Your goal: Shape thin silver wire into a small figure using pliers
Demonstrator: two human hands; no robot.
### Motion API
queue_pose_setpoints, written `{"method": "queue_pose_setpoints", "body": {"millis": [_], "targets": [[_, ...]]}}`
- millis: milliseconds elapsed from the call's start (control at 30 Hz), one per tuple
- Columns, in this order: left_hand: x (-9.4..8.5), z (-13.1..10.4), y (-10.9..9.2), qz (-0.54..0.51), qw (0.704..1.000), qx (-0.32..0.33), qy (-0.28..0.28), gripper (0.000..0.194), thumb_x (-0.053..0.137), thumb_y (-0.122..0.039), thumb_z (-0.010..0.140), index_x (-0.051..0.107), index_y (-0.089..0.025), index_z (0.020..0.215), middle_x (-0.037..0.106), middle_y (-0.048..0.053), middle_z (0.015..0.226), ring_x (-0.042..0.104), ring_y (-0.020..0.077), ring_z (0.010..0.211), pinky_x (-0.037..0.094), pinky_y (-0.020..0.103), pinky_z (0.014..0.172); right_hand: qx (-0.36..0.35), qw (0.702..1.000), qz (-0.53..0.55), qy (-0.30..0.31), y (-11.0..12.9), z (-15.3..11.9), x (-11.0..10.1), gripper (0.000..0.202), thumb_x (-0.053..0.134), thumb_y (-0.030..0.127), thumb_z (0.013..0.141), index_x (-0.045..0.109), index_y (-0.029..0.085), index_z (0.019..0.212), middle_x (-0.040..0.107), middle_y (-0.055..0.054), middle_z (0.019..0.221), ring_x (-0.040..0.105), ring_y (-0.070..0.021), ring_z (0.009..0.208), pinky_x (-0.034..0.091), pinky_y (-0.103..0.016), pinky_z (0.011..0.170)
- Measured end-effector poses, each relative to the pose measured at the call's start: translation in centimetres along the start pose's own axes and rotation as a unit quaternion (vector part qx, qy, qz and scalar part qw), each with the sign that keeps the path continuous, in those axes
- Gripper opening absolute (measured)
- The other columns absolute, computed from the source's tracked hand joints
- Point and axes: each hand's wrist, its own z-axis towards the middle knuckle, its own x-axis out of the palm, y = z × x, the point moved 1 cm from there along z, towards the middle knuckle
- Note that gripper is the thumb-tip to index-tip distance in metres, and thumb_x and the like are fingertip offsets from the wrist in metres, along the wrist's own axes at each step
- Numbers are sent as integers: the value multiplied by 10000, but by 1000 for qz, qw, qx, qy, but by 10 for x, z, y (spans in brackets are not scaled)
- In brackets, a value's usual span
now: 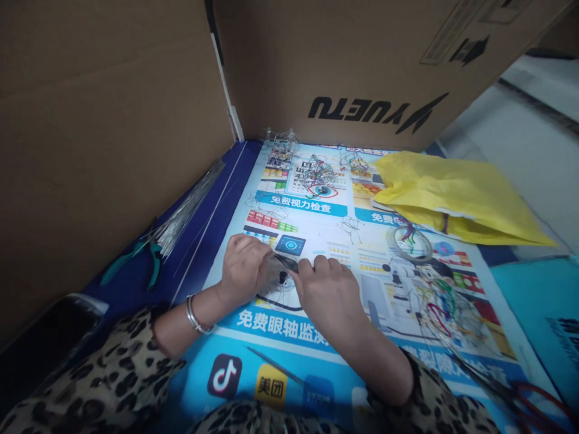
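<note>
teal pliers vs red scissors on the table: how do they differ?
The teal-handled pliers lie left of the left hand, beside the bundle of wires; the red-handled scissors lie at the lower right, partly cut off by the frame. The pliers rest on blue cloth, the scissors on the poster. Neither is held.

Leopard-print sleeves (113, 374), silver bangle (194, 313) on left wrist

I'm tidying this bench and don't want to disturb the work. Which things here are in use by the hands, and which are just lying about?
In use:
left hand and right hand, both pinching a small dark wire piece

Lying about:
teal pliers
bundle of straight wires
yellow bag
coil of clear tubing
red-handled scissors
finished wire shapes
</note>
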Motion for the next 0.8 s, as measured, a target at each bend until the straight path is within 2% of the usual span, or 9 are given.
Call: {"method": "queue_pose_setpoints", "body": {"millis": [367, 600, 800], "targets": [[0, 0, 1, -7, 1000, -7, -1, 65, 465, -138, 858, 511, -176, 832, 591, 29, 685, 516, 183, 683, 391, 356, 717, -23, 1000, -5, 3, 0, -3, 7, 224, 445, 308, 903, 574, 152, 807, 571, -78, 682, 514, -197, 629, 222, -296, 533], [-1, 0, 2, -19, 1000, -14, 13, 103, 436, -164, 876, 518, -179, 816, 589, 30, 682, 517, 183, 679, 387, 357, 715, -45, 998, 40, 0, -10, -1, 11, 247, 470, 338, 894, 579, 158, 765, 596, -56, 672, 538, -178, 606, 202, -281, 511], [-2, -1, 4, -41, 999, -23, 17, 142, 413, -210, 900, 512, -187, 801, 581, 24, 685, 518, 176, 682, 393, 355, 718, -45, 993, 103, 37, -20, 2, 17, 298, 460, 392, 896, 591, 163, 758, 623, -29, 684, 548, -141, 592, 201, -262, 510]]}}
